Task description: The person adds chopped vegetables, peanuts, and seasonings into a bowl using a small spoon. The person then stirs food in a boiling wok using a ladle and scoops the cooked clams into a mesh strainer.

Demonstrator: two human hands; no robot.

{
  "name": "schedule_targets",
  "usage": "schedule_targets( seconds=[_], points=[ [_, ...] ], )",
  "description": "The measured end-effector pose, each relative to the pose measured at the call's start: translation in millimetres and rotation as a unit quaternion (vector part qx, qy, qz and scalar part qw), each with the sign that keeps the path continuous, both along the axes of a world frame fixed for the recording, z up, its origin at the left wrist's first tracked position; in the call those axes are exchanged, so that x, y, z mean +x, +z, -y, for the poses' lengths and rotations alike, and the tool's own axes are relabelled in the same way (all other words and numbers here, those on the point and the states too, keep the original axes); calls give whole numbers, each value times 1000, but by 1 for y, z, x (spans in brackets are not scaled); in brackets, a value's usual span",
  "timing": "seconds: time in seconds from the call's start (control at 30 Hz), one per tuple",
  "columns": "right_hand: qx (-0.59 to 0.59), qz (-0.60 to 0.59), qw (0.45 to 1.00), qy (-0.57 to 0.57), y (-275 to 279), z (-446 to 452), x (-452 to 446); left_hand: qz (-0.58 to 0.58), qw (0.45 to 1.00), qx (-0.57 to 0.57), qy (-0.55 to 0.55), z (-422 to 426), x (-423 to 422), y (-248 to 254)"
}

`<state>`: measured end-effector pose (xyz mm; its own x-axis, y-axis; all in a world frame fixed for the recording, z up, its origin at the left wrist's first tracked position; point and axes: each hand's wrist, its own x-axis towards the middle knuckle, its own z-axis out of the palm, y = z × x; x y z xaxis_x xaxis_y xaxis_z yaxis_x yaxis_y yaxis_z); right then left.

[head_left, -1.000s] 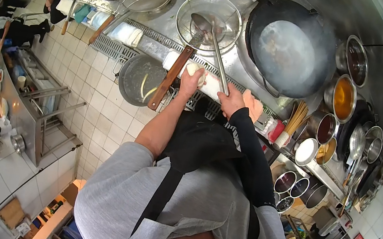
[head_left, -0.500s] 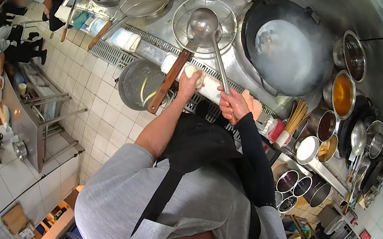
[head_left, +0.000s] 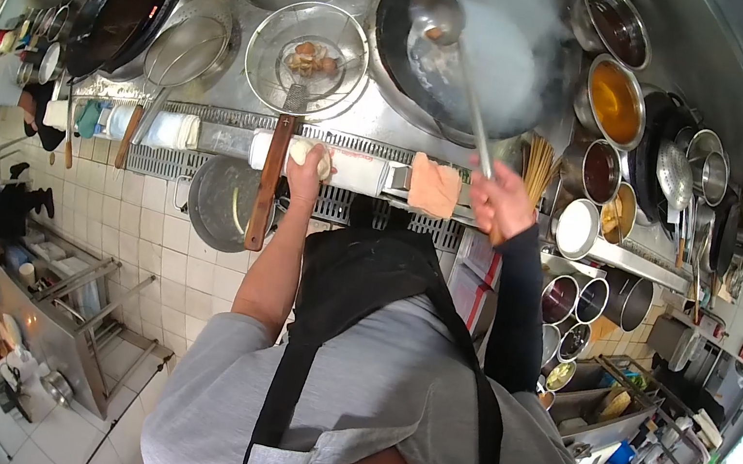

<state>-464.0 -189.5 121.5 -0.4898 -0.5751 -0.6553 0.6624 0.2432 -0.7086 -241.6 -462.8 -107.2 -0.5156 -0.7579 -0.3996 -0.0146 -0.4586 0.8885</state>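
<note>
Head view: the right hand (head_left: 503,200) closes round the handle of a ladle (head_left: 474,104), its bowl within the outline of a steaming wok (head_left: 397,64). The left hand (head_left: 305,174) clutches a pale cloth wad (head_left: 321,163) just beside the wooden handle (head_left: 270,181) of a strainer (head_left: 267,69), where brown pieces (head_left: 310,59) lie, left of the wok

Arms (head_left: 518,316) forward, well apart; left hand (head_left: 307,170) and right hand (head_left: 504,203) curled.
</note>
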Motion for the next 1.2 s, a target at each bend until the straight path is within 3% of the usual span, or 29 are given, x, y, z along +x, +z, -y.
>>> schedule_targets(
  seconds=[0.07,0.1,0.13,0.2,0.33,0.43,0.53,0.6,0.7,0.83,1.07,1.2],
  points=[
    [17,-66,995,-73,-29,7,-17,14,1000,0,-1,-2,-2,5],
    [86,-239,964,-75,-60,8,-23,21,1000,-16,4,-3,-3,6],
    [119,-334,932,-78,-83,4,-32,23,1000,-21,4,-3,-2,7],
    [170,-447,874,-92,-113,-4,-52,26,999,-30,10,-5,-6,10],
    [171,-318,929,-85,-103,-19,-77,28,999,-28,33,-7,-9,5],
    [34,-92,991,-92,-110,-22,-88,39,998,-34,37,-9,-12,6],
    [-109,103,987,-54,-115,-29,-97,62,996,-47,37,-11,-15,9],
    [-234,249,939,-31,-129,-39,-107,85,993,-66,47,-15,-16,16],
    [-213,278,936,-30,-128,-42,-97,109,991,-60,49,-16,-18,19],
    [-56,76,995,29,-85,-42,-68,95,992,-62,59,-17,-20,21],
    [-79,135,987,35,-62,-70,-51,98,989,-58,93,-18,-26,24],
    [-35,108,993,33,-48,-80,-38,91,988,-68,103,-17,-24,14]
  ],
)
